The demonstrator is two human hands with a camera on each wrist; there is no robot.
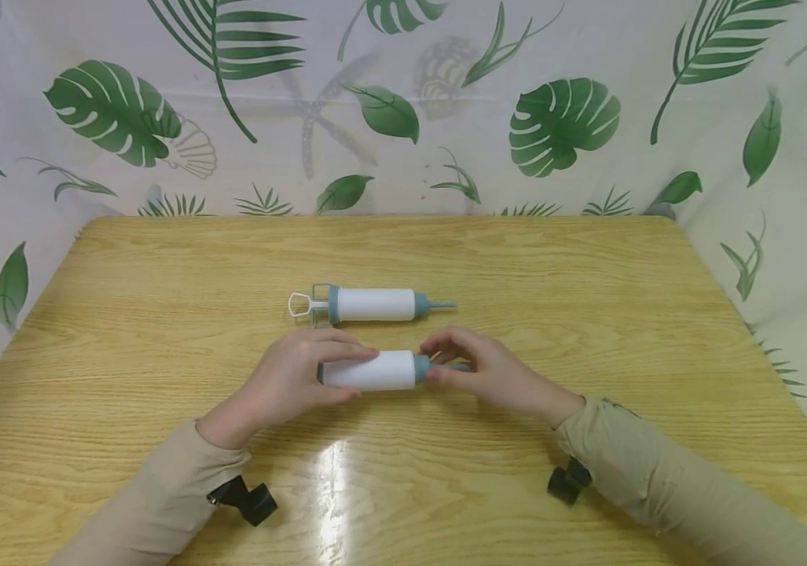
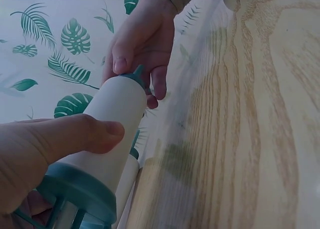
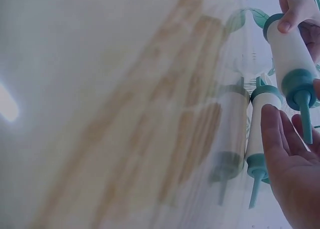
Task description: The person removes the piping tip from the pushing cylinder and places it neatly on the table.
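Note:
A large syringe with a white barrel (image 1: 389, 371) and teal end caps lies level in front of me, its thin teal nozzle (image 3: 306, 120) pointing right. My left hand (image 1: 290, 368) grips the rear of that barrel, thumb along the near side and fingers over the far side, covering the handle end in the head view. At the nozzle end is my right hand (image 1: 491, 373), thumb by the front cap (image 3: 298, 88) and fingers loosely spread around the nozzle. Just beyond lies a matching second syringe (image 1: 376, 305) on the table, with its pale loop handle (image 1: 299, 305) toward the left.
The wood-grain table (image 1: 552, 267) has a glossy surface with a bright reflection near its front. Behind it hangs a white cloth (image 1: 460, 141) printed with green leaves. Black wrist cameras are strapped at both beige sleeves (image 1: 636, 464).

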